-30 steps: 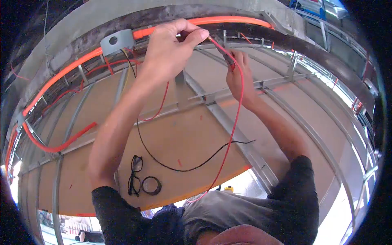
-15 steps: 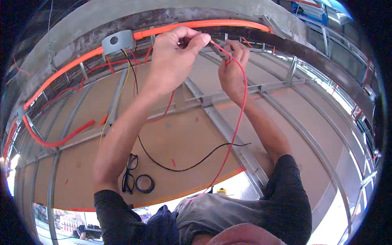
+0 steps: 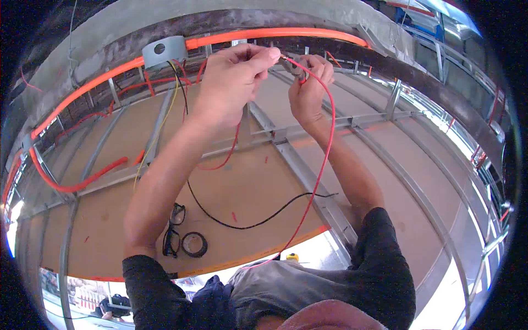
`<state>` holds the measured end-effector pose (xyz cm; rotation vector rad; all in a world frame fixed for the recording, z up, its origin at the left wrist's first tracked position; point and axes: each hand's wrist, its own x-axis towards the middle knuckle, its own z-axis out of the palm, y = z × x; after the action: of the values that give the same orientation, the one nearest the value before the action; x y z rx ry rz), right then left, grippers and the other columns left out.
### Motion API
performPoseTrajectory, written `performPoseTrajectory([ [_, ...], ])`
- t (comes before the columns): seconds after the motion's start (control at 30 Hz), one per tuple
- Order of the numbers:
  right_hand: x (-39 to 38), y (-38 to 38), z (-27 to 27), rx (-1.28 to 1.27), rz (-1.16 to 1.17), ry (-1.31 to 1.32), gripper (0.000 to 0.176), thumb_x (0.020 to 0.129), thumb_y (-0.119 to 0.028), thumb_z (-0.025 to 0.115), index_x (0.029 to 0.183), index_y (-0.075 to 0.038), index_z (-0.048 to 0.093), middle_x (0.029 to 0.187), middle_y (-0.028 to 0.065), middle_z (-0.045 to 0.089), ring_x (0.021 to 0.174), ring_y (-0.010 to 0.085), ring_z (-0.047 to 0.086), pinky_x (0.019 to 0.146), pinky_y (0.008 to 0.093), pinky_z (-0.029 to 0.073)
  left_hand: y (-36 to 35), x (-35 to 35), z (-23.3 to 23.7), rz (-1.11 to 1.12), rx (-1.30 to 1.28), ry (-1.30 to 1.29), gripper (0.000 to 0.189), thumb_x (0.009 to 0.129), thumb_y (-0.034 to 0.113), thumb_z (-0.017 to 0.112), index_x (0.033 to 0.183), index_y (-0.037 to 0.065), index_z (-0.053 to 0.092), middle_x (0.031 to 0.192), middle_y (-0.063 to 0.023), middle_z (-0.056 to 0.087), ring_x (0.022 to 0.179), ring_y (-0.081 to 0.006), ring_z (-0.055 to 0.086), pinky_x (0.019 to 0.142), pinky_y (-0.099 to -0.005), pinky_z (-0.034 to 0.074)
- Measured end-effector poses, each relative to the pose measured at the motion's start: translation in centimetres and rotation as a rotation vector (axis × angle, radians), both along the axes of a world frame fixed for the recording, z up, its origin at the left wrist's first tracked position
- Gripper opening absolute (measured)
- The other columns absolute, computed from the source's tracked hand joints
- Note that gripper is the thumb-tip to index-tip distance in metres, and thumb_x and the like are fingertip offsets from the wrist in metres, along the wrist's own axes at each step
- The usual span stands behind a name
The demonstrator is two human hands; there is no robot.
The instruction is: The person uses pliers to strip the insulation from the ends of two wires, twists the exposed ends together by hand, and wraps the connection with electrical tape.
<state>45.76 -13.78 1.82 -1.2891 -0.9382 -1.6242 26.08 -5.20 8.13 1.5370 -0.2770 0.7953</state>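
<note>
Near the top middle, my left hand pinches the end of a red wire, which loops down to the shirt. My right hand is closed round the handles of pliers, whose jaws are close beside the wire's end and the left fingertips. Whether the jaws touch the wire is too small to tell. A grey junction box on an orange conduit lies to the left of the hands. Black wire and yellow wire hang from the box.
Glasses and a roll of black tape rest on the brown board below. Metal studs cross the board. A loose orange conduit end hangs at the left. A person is partly visible at the bottom left.
The view has shifted slightly, with the junction box now a little farther right. Both hands keep their holds, and the right hand has turned slightly round the pliers.
</note>
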Motion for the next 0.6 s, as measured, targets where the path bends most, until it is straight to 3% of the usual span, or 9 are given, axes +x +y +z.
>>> performPoseTrajectory([
  [0.07,-0.1,0.2,0.5,0.009,-0.039,-0.03,0.048,0.072,0.009,0.059,0.118,-0.005,0.051,0.112,0.0152,0.054,0.11,0.0333,0.048,0.092,0.0457,0.032,0.5,-0.3,-0.2,-0.154,-0.111,0.033,0.019,0.089,0.018,0.072,0.093,0.001,0.066,0.068,0.0033,0.053,0.052,-0.0017,0.039,0.042,-0.0207,0.024],
  [0.27,-0.4,1.4,2.0,0.067,-0.05,-0.155,0.046,0.071,0.01,0.057,0.114,-0.007,0.052,0.11,0.0115,0.055,0.107,0.0294,0.049,0.09,0.042,0.03,1.0,-1.0,-0.5,-0.186,-0.209,0.087,0.018,0.093,0.024,0.067,0.094,0.005,0.066,0.068,0.0062,0.047,0.046,-0.0031,0.029,0.039,-0.022,0.018],
  [0.43,-0.7,2.4,2.1,0.083,0.03,-0.17,0.039,0.073,0.01,0.056,0.109,-0.006,0.052,0.107,0.0123,0.055,0.103,0.0295,0.051,0.09,0.0414,0.03,1.7,-1.6,-0.6,-0.305,-0.256,0.074,0.019,0.092,0.02,0.069,0.093,0.002,0.064,0.071,0.0043,0.048,0.049,-0.0029,0.03,0.043,-0.0221,0.022],
  [0.53,-0.4,2.6,2.2,0.046,0.023,-0.215,0.035,0.073,0.009,0.058,0.105,-0.004,0.052,0.104,0.0145,0.055,0.096,0.0317,0.053,0.086,0.0425,0.037,2.1,-2.0,-0.7,-0.311,-0.277,0.109,0.019,0.093,0.02,0.067,0.092,0.002,0.063,0.072,0.0045,0.047,0.049,-0.003,0.029,0.043,-0.0219,0.021],
  [0.6,-0.3,2.6,1.5,-0.077,0.184,-0.111,0.033,0.073,0.009,0.06,0.102,-0.003,0.052,0.102,0.0165,0.055,0.091,0.0351,0.054,0.079,0.0435,0.043,2.5,-2.2,-0.6,-0.304,-0.286,0.131,0.019,0.094,0.02,0.066,0.092,0.002,0.063,0.072,0.0045,0.047,0.049,-0.003,0.029,0.043,-0.0218,0.021],
])
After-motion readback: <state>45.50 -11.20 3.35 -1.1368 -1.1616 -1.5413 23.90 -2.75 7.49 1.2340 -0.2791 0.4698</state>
